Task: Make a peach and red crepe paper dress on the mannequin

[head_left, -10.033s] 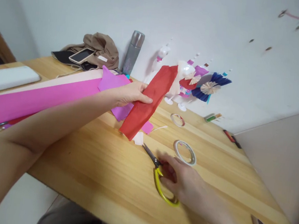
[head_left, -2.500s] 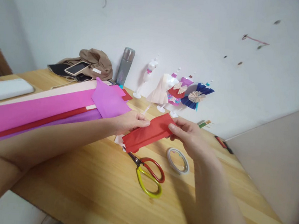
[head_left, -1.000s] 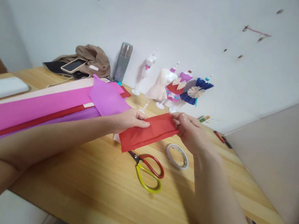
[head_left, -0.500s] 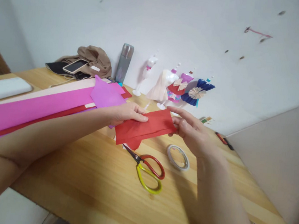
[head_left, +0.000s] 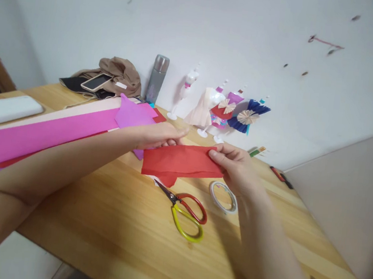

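A folded strip of red crepe paper [head_left: 180,160] is held up over the wooden table, stretched nearly level between my hands. My right hand [head_left: 233,164] pinches its right end, the thumb lying on the front face. At the top left edge is my left hand [head_left: 163,136], its fingers curled against the paper and its thumb raised off the front; the exact grip is partly hidden. Below lies a smaller red scrap [head_left: 168,181]. Scissors [head_left: 173,199] with one red and one yellow handle rest just in front, near a roll of white tape [head_left: 223,197].
Pink and purple paper sheets [head_left: 57,128] spread across the left, beside a white case [head_left: 7,112]. Along the wall stand a grey flask [head_left: 157,79] and small dress forms [head_left: 206,108] in paper outfits. A phone [head_left: 96,82] lies on brown cloth [head_left: 123,73]. A red-and-black cutter [head_left: 280,177] sits far right.
The red paper has turned from slanted to nearly level. My left thumb has lifted off its face, and my right hand has closed its thumb onto the right end.
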Demonstrator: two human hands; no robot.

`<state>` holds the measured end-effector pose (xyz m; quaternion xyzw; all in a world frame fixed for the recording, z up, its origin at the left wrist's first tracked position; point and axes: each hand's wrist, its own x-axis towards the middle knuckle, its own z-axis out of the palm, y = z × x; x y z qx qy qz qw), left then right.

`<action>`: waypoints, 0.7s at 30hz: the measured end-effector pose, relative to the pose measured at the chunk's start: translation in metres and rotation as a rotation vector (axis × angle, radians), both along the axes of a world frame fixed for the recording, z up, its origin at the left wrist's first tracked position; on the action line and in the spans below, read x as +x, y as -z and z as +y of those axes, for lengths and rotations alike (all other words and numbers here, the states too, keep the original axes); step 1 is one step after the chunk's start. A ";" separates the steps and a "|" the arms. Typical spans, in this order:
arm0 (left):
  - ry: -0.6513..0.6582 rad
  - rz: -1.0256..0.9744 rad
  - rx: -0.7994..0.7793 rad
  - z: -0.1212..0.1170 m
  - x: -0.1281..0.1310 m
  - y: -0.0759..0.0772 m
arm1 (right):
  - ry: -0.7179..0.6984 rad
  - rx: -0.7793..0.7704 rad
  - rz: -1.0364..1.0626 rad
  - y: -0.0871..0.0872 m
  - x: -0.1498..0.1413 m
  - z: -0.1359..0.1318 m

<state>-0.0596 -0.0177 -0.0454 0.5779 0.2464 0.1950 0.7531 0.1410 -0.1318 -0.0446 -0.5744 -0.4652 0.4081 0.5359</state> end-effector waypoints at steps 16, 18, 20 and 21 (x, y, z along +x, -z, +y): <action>0.239 -0.332 -0.204 0.023 0.011 0.056 | 0.313 0.277 0.295 0.010 0.007 0.015; 0.301 -0.347 -0.138 0.006 0.013 0.052 | 0.311 0.269 0.327 0.016 0.002 0.017; 0.275 -0.408 -0.120 -0.010 0.016 0.046 | 0.293 0.247 0.344 0.023 -0.006 0.019; 0.216 -0.426 -0.133 -0.017 0.018 0.044 | 0.284 0.231 0.343 0.026 -0.010 0.020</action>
